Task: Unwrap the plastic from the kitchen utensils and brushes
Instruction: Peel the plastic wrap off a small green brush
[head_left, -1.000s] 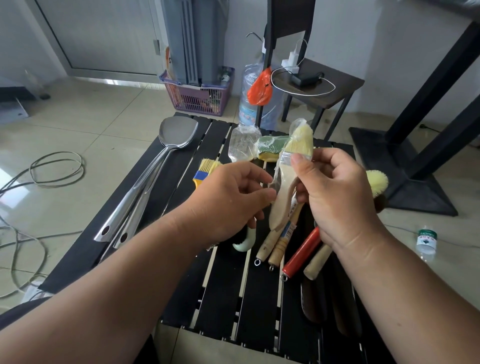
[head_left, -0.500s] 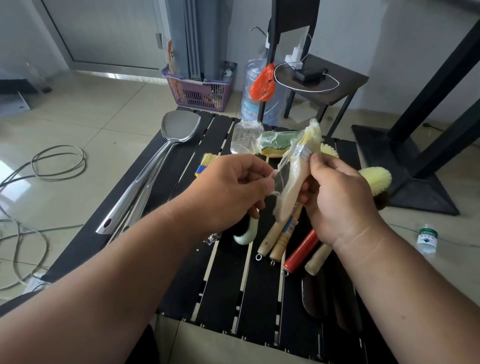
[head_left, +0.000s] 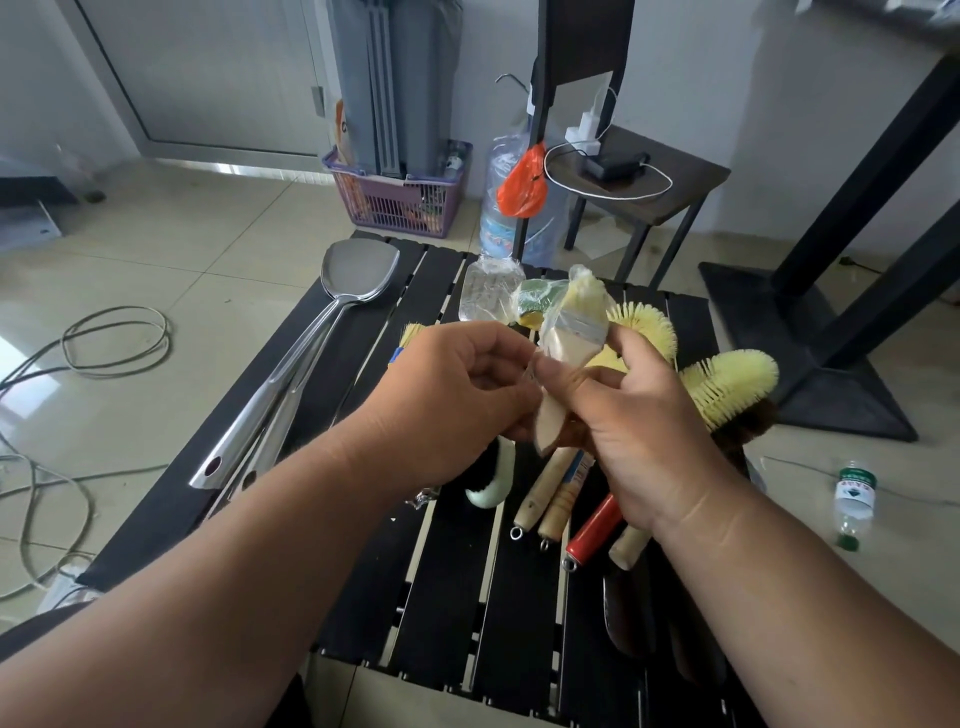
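A wooden-handled pastry brush (head_left: 563, 343) with pale bristles, sheathed in clear plastic wrap, is held upright over the black slatted table (head_left: 457, 597). My right hand (head_left: 628, 431) grips its handle, thumb across the front. My left hand (head_left: 457, 395) pinches the plastic at the handle's left edge. Beneath the hands lie several more brushes: wooden handles (head_left: 545, 499), a red handle (head_left: 595, 530), yellow round bristle heads (head_left: 732, 384), and a blue-banded brush (head_left: 408, 338). A plastic-wrapped green item (head_left: 535, 299) lies behind.
Two steel spatulas (head_left: 311, 358) lie along the table's left side. A clear wrapped piece (head_left: 488, 291) sits at the far edge. Behind stand a purple basket (head_left: 400, 202), a water jug (head_left: 506, 218) and a side table (head_left: 654, 192). Cables (head_left: 114, 338) and a small bottle (head_left: 852, 499) lie on the floor.
Both hands came closer together on the brush. My right thumb slid down from the ferrule to the handle, next to my left fingers, which now pinch the plastic there.
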